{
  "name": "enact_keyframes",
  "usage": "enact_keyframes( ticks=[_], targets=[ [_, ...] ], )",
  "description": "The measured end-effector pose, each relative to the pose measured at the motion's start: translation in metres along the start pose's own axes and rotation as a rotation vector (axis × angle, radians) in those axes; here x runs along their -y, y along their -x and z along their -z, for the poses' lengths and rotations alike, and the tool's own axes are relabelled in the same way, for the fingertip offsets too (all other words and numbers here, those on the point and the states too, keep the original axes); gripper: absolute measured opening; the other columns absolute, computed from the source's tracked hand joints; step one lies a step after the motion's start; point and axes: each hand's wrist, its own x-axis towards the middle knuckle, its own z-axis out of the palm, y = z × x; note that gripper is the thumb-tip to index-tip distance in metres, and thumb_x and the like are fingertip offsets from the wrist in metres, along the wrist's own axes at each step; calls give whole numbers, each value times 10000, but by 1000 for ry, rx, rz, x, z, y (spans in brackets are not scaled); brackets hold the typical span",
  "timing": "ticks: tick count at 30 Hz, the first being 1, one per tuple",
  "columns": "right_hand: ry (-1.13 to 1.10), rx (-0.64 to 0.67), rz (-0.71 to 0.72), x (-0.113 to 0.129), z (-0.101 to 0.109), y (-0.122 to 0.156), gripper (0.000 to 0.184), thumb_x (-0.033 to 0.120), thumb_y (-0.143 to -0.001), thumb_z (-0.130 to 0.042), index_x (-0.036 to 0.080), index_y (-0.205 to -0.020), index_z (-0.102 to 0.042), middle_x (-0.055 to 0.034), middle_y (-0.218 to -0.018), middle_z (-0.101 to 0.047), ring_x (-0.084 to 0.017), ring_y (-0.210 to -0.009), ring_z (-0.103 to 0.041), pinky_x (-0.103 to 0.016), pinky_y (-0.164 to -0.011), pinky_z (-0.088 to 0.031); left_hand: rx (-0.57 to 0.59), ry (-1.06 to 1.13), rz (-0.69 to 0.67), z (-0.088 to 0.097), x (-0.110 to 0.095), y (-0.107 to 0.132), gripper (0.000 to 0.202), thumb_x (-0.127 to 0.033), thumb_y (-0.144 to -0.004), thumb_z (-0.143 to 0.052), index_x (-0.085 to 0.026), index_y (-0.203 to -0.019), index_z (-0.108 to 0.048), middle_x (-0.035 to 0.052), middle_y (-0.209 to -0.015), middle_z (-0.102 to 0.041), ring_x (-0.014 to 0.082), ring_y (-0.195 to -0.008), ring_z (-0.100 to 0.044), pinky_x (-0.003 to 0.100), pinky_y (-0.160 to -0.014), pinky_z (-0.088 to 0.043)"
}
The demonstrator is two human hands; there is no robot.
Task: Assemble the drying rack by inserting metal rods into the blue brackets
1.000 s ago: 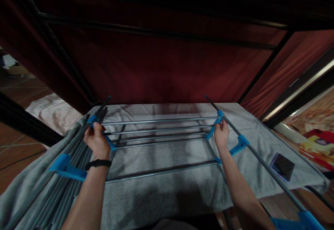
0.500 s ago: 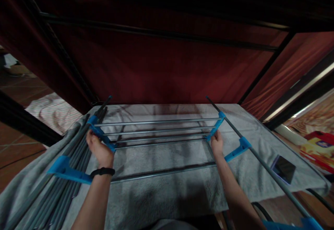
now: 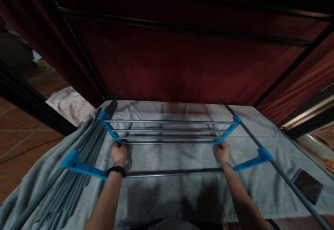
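Note:
A rack of grey metal tubes (image 3: 172, 121) joined by blue plastic brackets stands before me. My left hand (image 3: 119, 154) is closed at the near end of the far left blue bracket (image 3: 111, 130), its fingertips partly hidden. The near end of the far right blue bracket (image 3: 228, 132) is pinched by my right hand (image 3: 223, 152). Several parallel tubes span these two brackets. Closer to me, a lower tube (image 3: 172, 173) runs between the near left blue bracket (image 3: 82, 165) and the near right blue bracket (image 3: 253, 160), passing by my wrists.
Several loose grey tubes (image 3: 69, 184) lie bundled on the left of the grey blanket (image 3: 167, 195). A dark phone (image 3: 308, 185) rests on the right. Behind the rack hangs dark red fabric (image 3: 172, 66) on a black frame.
My left hand has moved from the outer side of the far left bracket to its near end. The right hand has shifted slightly toward the bracket's near tip. The view has turned left.

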Motion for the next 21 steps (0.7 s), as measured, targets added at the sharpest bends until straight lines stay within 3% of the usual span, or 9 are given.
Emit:
enact_keyframes(
  ticks=[5, 11, 17, 21],
  targets=[
    [60, -22, -30, -3, 3, 2, 376, 563, -659, -598, 233, -833, -650, -31, -721, -644, -253, -717, -562, -407, -730, -450, -19, -68, 41, -2, 7, 3, 57, -241, -768, -582, -231, -822, -595, 47, -777, -671, 233, -834, -653, 347, -820, -503],
    [161, -48, -6, -11, 6, 1, 361, 602, -649, -574, 270, -785, -611, -53, -721, -636, -271, -690, -550, -401, -664, -385, -22, -122, 45, -3, 13, 5, 97, -222, -820, -600, -225, -908, -639, 94, -907, -728, 249, -957, -688, 361, -905, -497],
    [209, -33, -53, -13, 4, 0, 296, 578, -648, -576, 300, -749, -581, -56, -684, -606, -297, -678, -550, -440, -671, -404, 9, -121, 54, 2, 11, 3, 49, -193, -835, -619, -239, -852, -621, 101, -889, -726, 264, -1004, -713, 363, -906, -507],
    [184, 3, -70, -5, 4, 1, 312, 556, -636, -610, 287, -792, -589, -48, -707, -617, -291, -699, -571, -460, -691, -450, 50, -56, 43, 5, 5, 4, 137, -152, -835, -605, -230, -943, -637, 103, -937, -741, 270, -1044, -720, 373, -931, -528]
  ],
)
